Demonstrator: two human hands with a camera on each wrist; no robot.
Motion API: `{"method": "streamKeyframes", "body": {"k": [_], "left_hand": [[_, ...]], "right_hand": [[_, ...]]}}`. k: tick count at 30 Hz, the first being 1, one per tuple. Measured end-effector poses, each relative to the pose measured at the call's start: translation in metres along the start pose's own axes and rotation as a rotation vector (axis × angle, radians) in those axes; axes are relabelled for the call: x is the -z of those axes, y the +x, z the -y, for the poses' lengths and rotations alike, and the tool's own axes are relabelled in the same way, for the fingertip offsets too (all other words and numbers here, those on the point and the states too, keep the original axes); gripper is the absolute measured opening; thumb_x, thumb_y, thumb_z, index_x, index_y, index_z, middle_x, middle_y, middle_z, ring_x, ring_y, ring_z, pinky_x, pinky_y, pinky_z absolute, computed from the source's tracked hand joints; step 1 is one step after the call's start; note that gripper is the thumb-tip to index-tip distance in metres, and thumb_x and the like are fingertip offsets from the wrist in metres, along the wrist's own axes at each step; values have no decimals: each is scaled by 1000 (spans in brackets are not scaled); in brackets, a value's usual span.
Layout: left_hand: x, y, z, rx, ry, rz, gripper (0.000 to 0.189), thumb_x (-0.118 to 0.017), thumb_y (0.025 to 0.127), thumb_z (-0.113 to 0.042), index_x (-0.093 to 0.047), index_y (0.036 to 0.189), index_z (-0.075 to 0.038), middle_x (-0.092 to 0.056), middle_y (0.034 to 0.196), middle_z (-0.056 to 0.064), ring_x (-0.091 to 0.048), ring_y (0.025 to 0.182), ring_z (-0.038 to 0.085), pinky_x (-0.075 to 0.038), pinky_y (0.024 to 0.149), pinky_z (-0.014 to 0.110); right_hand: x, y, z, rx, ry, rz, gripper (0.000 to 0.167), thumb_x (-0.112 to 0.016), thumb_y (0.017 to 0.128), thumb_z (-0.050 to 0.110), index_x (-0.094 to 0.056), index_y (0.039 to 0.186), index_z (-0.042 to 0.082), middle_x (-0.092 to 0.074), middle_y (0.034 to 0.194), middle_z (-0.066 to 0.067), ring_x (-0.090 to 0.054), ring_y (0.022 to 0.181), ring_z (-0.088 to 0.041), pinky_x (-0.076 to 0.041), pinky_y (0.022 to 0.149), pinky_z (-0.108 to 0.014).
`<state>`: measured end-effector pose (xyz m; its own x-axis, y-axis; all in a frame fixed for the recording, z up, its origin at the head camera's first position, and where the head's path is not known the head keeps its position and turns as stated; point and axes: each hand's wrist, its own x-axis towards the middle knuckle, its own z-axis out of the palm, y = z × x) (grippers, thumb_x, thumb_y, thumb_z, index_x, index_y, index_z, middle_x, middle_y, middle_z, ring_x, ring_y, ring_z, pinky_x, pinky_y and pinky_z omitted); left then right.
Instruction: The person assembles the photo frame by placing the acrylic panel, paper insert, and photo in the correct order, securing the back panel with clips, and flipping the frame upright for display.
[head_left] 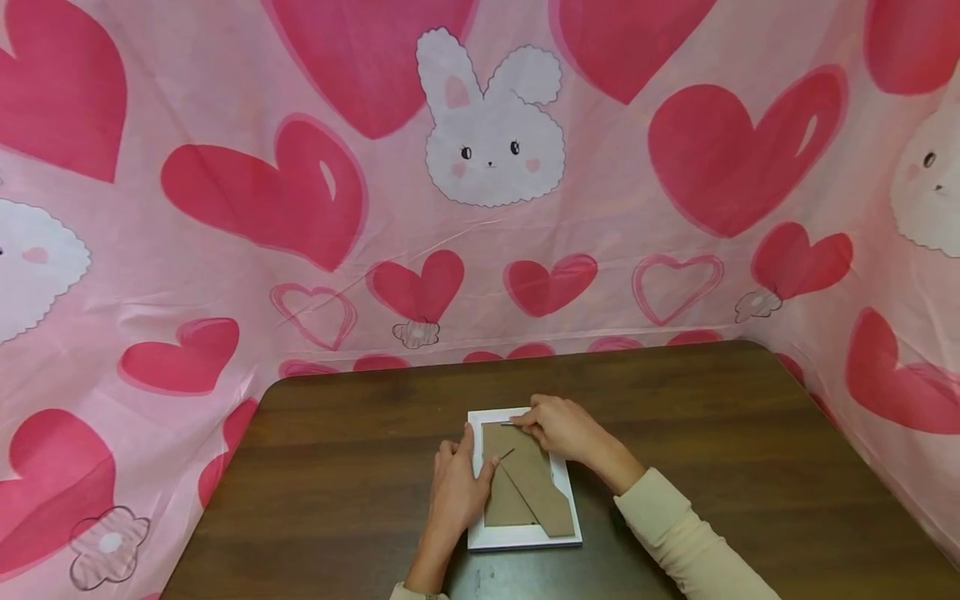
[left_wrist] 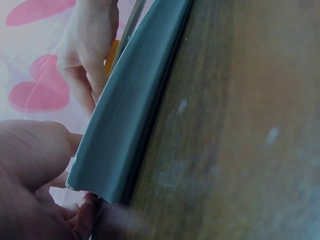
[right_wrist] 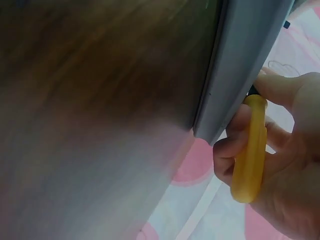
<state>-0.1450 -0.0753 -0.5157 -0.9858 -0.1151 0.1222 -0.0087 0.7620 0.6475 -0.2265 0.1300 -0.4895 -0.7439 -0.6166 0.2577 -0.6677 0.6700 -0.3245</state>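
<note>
A white picture frame [head_left: 525, 537] lies face down on the table, its brown backing board [head_left: 501, 510] and folded easel leg [head_left: 551, 504] showing. My left hand [head_left: 456, 492] grips the frame's left side, thumb on the backing and fingers along the outer edge. In my right hand [head_left: 562, 427], at the frame's top right, is a yellow-handled screwdriver [right_wrist: 250, 150]. Its thin metal end lies at the top edge of the backing; the handle is hidden by the hand in the head view. A small dark metal tab [head_left: 507, 453] sticks up near my left thumb.
The dark wooden table [head_left: 337, 467] has rounded back corners. A pink cloth [head_left: 495, 233] printed with hearts and rabbits hangs behind it and at both sides.
</note>
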Motion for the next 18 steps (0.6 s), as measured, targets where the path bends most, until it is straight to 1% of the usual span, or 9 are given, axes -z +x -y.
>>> {"method": "streamKeyframes", "body": {"k": [8,10,14,18], "left_hand": [[1,1,-1,35,11,30,73,-79,94,-30,-50,155,-3,-57,118,24,-55,108,34,-51,90,52],[1,1,-1,35,12,30,73,-79,94,-30,-50,155,-3,-57,118,23,-55,107,34,-51,90,52],[1,1,-1,29,17,26,73,-79,94,-31,-50,155,-4,-58,118,23,-55,107,33,-51,90,50],[2,0,-1,28,19,26,73,-78,94,-32,-49,156,-4,-57,118,22,-55,108,33,-51,90,50]], "right_hand": [[0,-2,6,-23,-69,61,27,-75,96,10,-82,119,21,-47,75,3,-35,61,-7,-34,55,-21],[1,-3,8,-25,-91,82,31,-74,96,7,-80,123,21,-47,76,1,-35,61,-9,-34,55,-22],[0,-3,14,-52,-169,120,44,-74,93,2,-74,133,22,-51,81,-2,-37,61,-13,-35,55,-25],[-1,-3,18,-69,-223,128,47,-75,93,3,-73,134,24,-53,84,-3,-39,63,-15,-37,56,-27]]}}
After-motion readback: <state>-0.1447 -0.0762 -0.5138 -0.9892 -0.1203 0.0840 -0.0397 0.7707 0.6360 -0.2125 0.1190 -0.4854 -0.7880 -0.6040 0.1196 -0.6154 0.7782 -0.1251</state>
